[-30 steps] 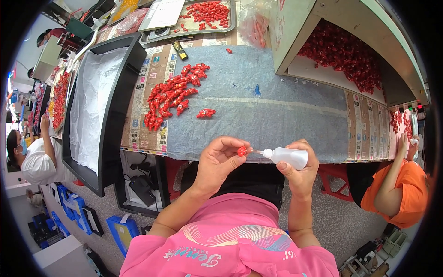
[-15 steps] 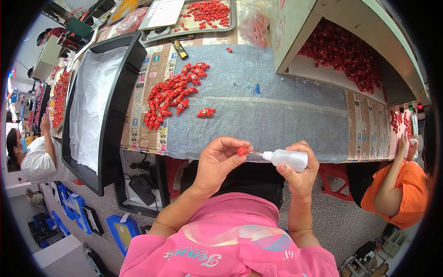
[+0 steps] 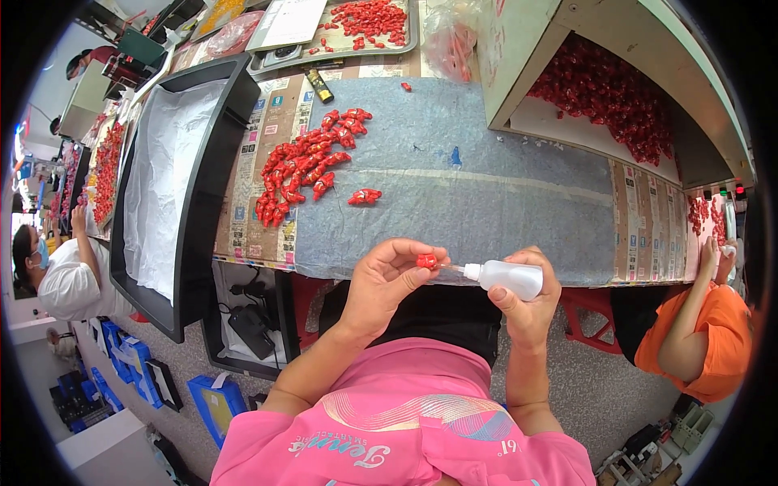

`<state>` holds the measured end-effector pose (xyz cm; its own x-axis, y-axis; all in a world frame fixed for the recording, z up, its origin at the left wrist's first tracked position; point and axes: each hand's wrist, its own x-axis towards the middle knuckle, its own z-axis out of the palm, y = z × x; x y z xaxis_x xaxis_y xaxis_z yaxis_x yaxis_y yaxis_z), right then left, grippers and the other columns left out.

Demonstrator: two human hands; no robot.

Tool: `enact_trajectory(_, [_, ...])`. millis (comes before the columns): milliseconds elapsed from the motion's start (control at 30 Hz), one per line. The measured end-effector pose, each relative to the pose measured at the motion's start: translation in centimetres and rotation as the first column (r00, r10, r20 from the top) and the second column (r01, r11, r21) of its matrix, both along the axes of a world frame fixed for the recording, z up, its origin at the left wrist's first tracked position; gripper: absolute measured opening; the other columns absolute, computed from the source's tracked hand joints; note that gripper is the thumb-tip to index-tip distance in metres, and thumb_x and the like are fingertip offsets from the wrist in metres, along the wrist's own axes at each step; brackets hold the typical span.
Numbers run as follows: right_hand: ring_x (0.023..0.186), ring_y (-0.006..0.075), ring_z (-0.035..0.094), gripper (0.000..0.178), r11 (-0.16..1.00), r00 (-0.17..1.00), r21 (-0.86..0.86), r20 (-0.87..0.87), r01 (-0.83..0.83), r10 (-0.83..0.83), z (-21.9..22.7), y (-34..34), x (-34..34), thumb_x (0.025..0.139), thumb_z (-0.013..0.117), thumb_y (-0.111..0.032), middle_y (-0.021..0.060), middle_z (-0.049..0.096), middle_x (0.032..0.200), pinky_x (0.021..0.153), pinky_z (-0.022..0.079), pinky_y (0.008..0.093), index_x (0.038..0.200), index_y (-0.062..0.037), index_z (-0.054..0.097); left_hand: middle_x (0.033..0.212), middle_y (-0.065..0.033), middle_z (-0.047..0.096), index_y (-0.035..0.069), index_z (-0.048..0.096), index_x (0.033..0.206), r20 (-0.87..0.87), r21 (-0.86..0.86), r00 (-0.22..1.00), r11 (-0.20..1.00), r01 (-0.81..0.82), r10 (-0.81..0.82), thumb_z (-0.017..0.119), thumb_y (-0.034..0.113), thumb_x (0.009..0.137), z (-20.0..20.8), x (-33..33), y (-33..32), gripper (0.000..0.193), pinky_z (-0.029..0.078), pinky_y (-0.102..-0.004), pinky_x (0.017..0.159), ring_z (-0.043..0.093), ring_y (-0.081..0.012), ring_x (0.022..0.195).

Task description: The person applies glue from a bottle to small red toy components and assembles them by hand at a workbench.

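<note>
My left hand (image 3: 391, 278) pinches small red piece (image 3: 427, 261) near surface's (image 3: 486, 211) front edge; right hand (image 3: 531, 304) grips white bottle (image 3: 514, 279), tip (image 3: 454, 267) at piece. This one seems mid-work. Red pile (image 3: 301, 166) on surface, red heap (image 3: 604, 97) in box (image 3: 516, 77); which finished, cannot tell.

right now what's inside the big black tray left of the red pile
A crumpled white sheet lines the black tray. The tray's floor is covered by that sheet, so anything beneath it cannot be seen.
</note>
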<state>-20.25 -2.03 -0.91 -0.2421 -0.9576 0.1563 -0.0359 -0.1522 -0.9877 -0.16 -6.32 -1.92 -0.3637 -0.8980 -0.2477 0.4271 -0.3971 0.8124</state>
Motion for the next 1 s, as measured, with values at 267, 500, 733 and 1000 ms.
enact_trajectory(267, [0.081,0.0135,0.056,0.038,1.000,1.000,0.001,-0.012,-0.016,0.016,0.22,-0.09,0.03,0.068,0.082,-0.018,0.0059,0.057,0.090,0.070,0.046,0.0259,0.095,-0.0028,0.059,0.108,-0.0165,0.062,-0.002,0.055,0.105,-0.002,0.010,1.000,1.000,0.023,-0.023,0.063,0.002,0.085,0.01,0.12,-0.08,0.022,0.053,-0.0326,0.088,0.062,-0.0226,0.100])
enact_trajectory(500, [0.081,0.0135,0.056,0.038,1.000,1.000,0.006,-0.022,-0.016,0.016,0.09,-0.03,-0.01,0.068,0.082,-0.018,0.0059,0.057,0.090,0.070,0.046,0.0259,0.095,-0.0029,0.059,0.108,-0.0170,0.062,-0.002,0.055,0.105,0.013,0.008,0.999,0.999,0.032,-0.032,0.062,0.002,0.086,0.07,0.19,-0.06,0.021,0.052,-0.0334,0.088,0.062,-0.0226,0.100])
enact_trajectory(733, [0.082,0.0138,0.056,0.040,1.000,1.000,0.015,-0.004,-0.001,0.001,-0.18,-0.12,-0.02,0.067,0.083,-0.019,0.0061,0.057,0.090,0.070,0.046,0.0262,0.095,-0.0027,0.059,0.109,-0.0183,0.062,-0.003,0.055,0.106,0.010,-0.002,0.999,0.999,0.034,-0.034,0.062,0.002,0.085,0.06,0.19,-0.07,0.022,0.052,-0.0346,0.089,0.063,-0.0231,0.099])
enact_trajectory(1000, [0.080,0.0140,0.057,0.040,1.000,1.000,0.002,-0.015,0.015,-0.015,-0.07,-0.17,-0.10,0.067,0.083,-0.020,0.0062,0.058,0.088,0.069,0.046,0.0262,0.095,-0.0028,0.059,0.110,-0.0172,0.062,-0.002,0.056,0.107,-0.007,0.013,0.999,0.999,0.051,-0.051,0.061,0.001,0.086,0.13,0.29,-0.17,0.022,0.050,-0.0338,0.091,0.063,-0.0222,0.100])
